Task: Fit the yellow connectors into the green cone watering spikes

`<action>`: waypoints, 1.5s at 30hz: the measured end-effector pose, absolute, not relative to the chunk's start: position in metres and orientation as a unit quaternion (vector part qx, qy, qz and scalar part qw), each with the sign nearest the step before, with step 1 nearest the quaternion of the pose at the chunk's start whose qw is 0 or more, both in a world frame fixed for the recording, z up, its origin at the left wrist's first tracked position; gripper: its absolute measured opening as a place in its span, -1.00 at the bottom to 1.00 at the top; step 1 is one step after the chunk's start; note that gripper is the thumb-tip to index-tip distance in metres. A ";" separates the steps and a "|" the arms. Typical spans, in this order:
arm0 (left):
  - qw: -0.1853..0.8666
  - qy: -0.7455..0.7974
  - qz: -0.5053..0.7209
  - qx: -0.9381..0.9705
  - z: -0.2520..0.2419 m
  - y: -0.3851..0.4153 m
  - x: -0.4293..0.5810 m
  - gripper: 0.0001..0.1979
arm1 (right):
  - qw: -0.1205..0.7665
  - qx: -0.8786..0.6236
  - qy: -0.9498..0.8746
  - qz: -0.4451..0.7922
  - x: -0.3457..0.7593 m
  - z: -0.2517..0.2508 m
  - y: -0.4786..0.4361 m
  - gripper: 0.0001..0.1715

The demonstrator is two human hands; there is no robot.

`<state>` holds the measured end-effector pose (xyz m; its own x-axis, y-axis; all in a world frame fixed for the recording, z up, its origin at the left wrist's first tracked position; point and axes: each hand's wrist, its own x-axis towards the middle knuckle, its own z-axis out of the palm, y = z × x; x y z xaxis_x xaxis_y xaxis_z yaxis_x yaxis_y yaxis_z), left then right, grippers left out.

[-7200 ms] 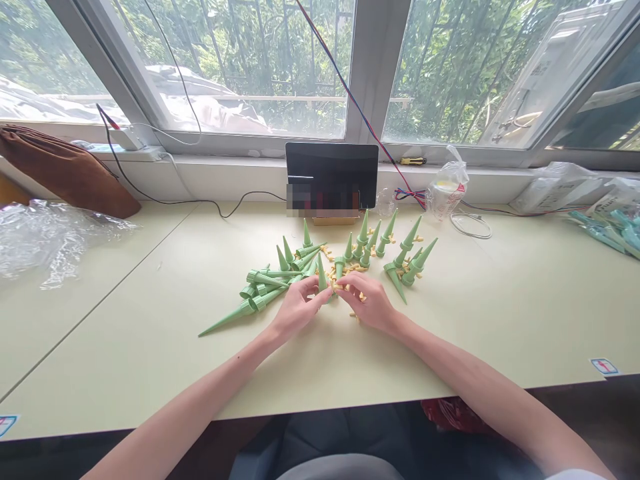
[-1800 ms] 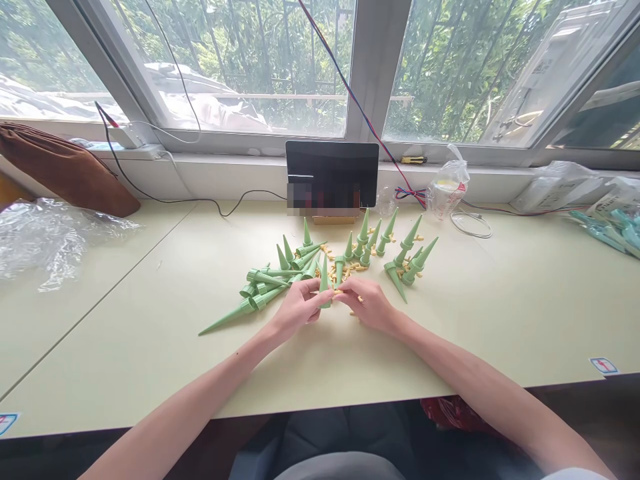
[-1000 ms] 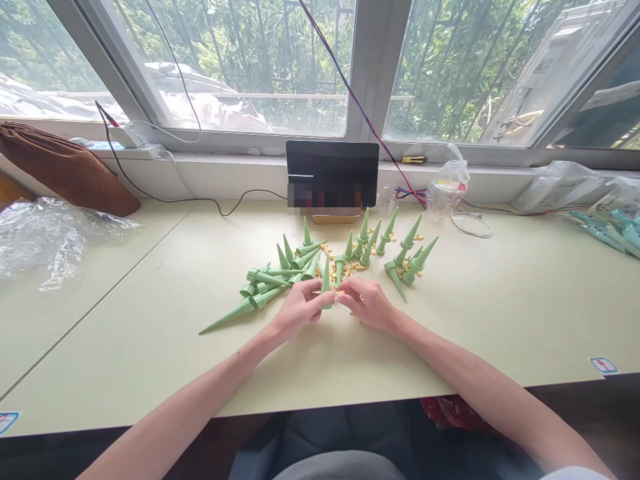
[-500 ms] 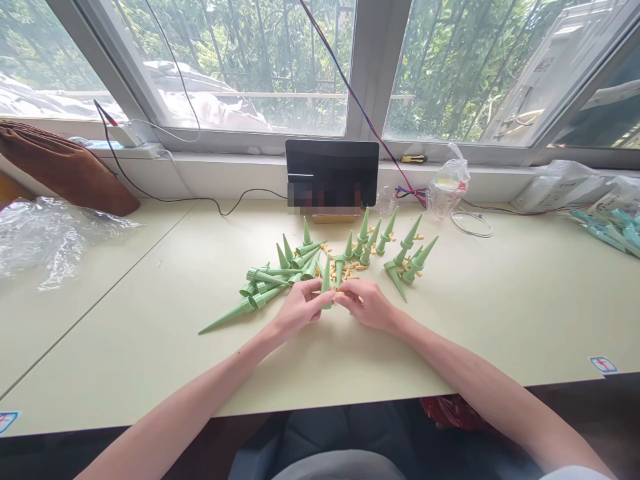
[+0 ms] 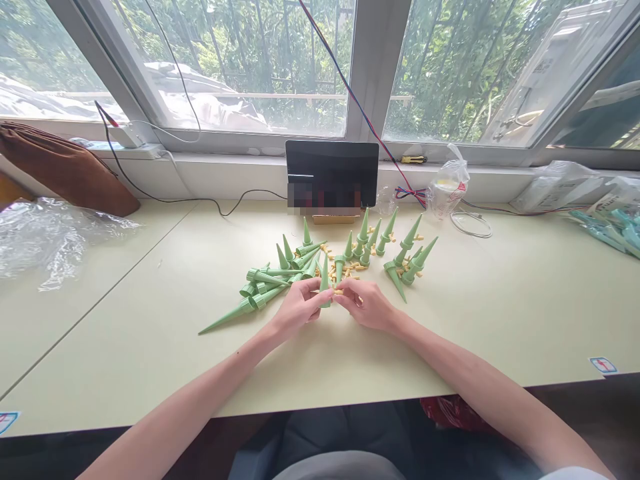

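Observation:
My left hand (image 5: 297, 309) pinches a green plastic cone (image 5: 325, 278) and holds it upright, tip up. My right hand (image 5: 367, 305) is closed on a small yellow piece (image 5: 339, 291) pressed against the cone's base. Behind the hands lies a pile of green cones (image 5: 273, 280) on its side, with several loose yellow pieces (image 5: 354, 267) scattered among them. To the right, several cones (image 5: 395, 248) stand upright with yellow pieces at their bases.
A dark tablet (image 5: 331, 175) leans against the window ledge behind the pile. Crumpled clear plastic (image 5: 47, 239) and a brown bag (image 5: 65, 172) lie at the left. A plastic bag (image 5: 449, 183), a white cable (image 5: 471, 225) and teal parts (image 5: 609, 230) sit at the right.
Both hands have stayed in nearly the same spot. The cone in my left hand has been tilted slightly more upright, with my right fingers still working at its base.

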<state>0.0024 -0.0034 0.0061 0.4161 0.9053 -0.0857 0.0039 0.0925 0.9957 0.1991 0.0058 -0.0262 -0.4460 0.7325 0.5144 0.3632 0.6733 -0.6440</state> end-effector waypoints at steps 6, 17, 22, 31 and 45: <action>0.619 0.407 0.361 0.566 0.007 -0.004 0.003 -0.62 | 0.394 -0.344 -0.823 0.224 0.199 -0.024 0.006 -0.68; 0.623 0.404 0.353 0.570 0.007 -0.004 0.003 -0.65 | 0.394 -0.338 -0.825 0.222 0.199 -0.024 0.007 -0.58; 0.620 0.405 0.359 0.568 0.007 -0.004 0.003 -0.66 | 0.382 -0.352 -0.827 0.215 0.199 -0.023 0.006 -0.60; 0.623 0.400 0.344 0.578 0.007 -0.004 0.003 -0.67 | 0.354 -0.343 -0.845 0.207 0.200 -0.025 0.008 -0.44; 0.619 0.404 0.336 0.583 0.006 -0.004 0.004 -0.65 | 0.340 -0.350 -0.850 0.197 0.199 -0.024 0.009 -0.38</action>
<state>0.0037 -0.0043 0.0064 0.4482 0.8874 -0.1079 0.0544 0.0933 0.9941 0.1991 0.0088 -0.0240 -0.5237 0.7301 0.4390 0.4619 0.6764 -0.5738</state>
